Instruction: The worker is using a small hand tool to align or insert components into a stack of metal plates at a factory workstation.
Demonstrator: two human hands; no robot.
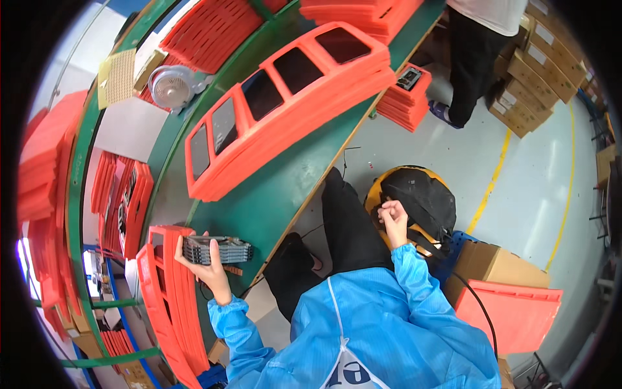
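My left hand (212, 271) grips a small stack of flat grey frames (223, 250), its fingers spread along the side and over the top. They look like phone mid-frames, though fine detail is too small to tell. The stack is over the green table (285, 172), beside upright red foam trays (170, 305). My right hand (393, 222) is raised near my lap, away from the table, with its fingers curled in; what they hold, if anything, is hidden. Close to it is a black bag (421, 198) on a yellow-rimmed seat.
A long stack of red foam trays (291, 123) bearing dark flat panels fills the far table. A white fan (172, 87) is by the green shelf frame. Another person (476, 58) stands at far right near cardboard boxes (534, 71). A carton (495, 262) stands right of me.
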